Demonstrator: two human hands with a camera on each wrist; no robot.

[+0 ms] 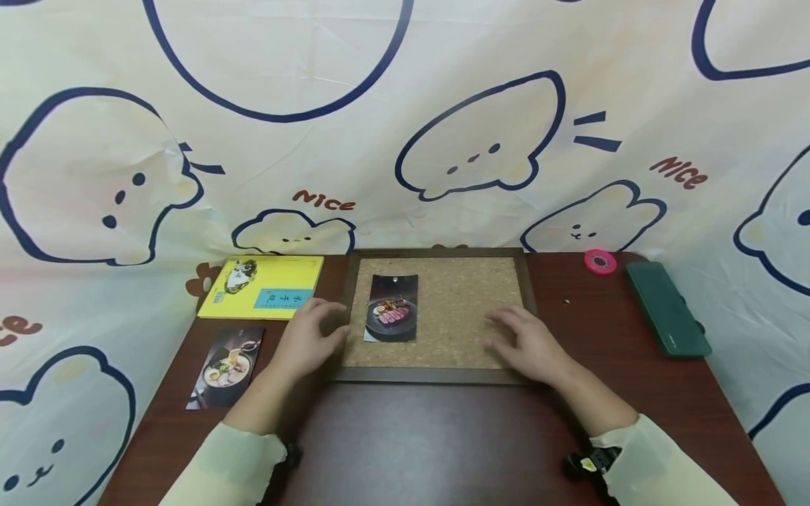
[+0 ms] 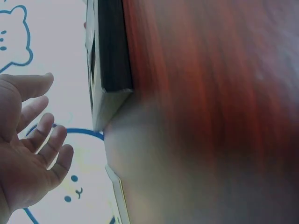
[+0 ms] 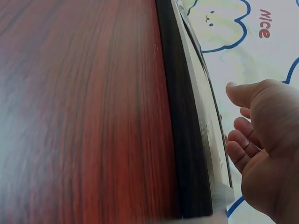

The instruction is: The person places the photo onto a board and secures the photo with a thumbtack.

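Note:
A framed corkboard (image 1: pixel 452 309) lies on the table. On its left half is a dark photo card (image 1: pixel 392 310) of sliced meat on a plate, with a small white pin (image 1: pixel 395 279) at its top edge. My left hand (image 1: pixel 308 336) hovers by the board's left edge, fingers loosely bent and holding nothing. Over the board's right part is my right hand (image 1: pixel 531 343), also with nothing in it. In the wrist views, the left hand (image 2: pixel 32 140) and right hand (image 3: pixel 266 144) both appear relaxed, apart from the board's frame (image 3: pixel 180 116).
Left of the board lies a yellow book (image 1: pixel 266 274), and nearer me a second food photo card (image 1: pixel 226 369). To the right are a pink round tape roll (image 1: pixel 600 261), a dark green case (image 1: pixel 667 309) and a tiny speck (image 1: pixel 566 301). A patterned cloth (image 1: pixel 468 42) hangs behind.

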